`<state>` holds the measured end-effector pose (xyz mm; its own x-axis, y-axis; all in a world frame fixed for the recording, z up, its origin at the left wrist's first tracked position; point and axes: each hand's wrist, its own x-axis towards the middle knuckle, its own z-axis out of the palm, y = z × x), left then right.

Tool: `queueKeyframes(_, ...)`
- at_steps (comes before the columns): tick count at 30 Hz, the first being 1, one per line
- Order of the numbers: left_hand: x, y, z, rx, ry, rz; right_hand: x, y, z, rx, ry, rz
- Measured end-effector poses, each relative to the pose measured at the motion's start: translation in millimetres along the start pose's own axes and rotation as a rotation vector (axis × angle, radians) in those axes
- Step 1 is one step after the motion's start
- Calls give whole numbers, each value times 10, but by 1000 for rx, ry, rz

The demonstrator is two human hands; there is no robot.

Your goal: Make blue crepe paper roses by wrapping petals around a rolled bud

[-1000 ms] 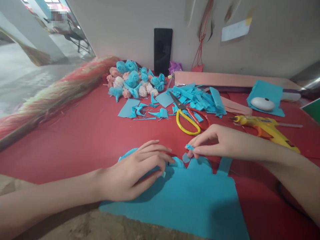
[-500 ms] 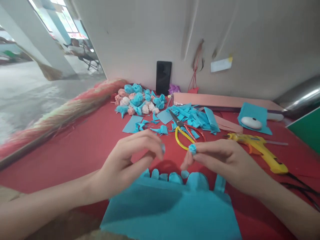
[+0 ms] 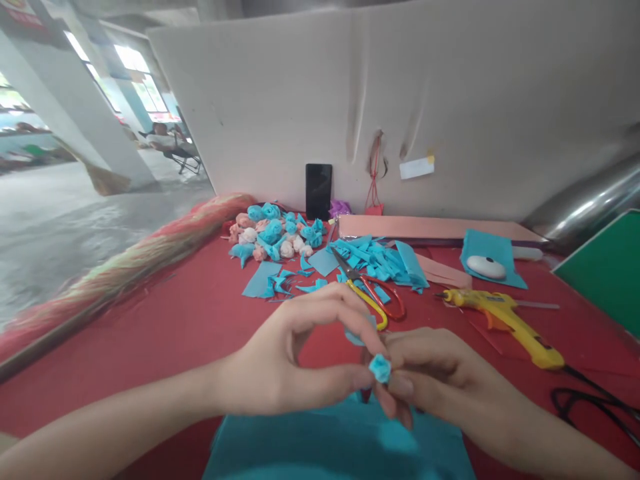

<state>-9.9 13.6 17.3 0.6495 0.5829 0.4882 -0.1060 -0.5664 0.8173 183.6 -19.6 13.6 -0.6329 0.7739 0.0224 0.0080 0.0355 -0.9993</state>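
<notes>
- Rosebud of bright blue crumpled paper [image 3: 380, 369] sat up between the two hands, above a broad flat blue paper sheet [image 3: 340, 450].
- The left hand [image 3: 295, 353] had thumb and forefinger curled round to nip the rosebud's near side.
- The right hand [image 3: 445, 373] pinched it from the other side, lower fingers bent beneath.
- A small pale blue paper piece [image 3: 359, 333] showed behind the left fingers; what held it, you couldn't tell.
- Just past the hands lay scissors with one yellow and one red handle [image 3: 352, 274], touching loose blue paper strips [image 3: 380, 259].
- Blue, pink and white paper roses [image 3: 273, 232] were heaped farther left.
- Off right, a yellow glue gun [image 3: 505, 312] lay on the red tabletop [image 3: 165, 333].
</notes>
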Motion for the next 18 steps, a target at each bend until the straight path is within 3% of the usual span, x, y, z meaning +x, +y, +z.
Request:
queueKeyframes(9, 28, 71, 49, 55, -83, 82, 16, 65, -23, 245, -219, 78)
queueKeyframes(18, 25, 83, 123, 149, 23, 201, -3, 15, 4, 275, -245, 100)
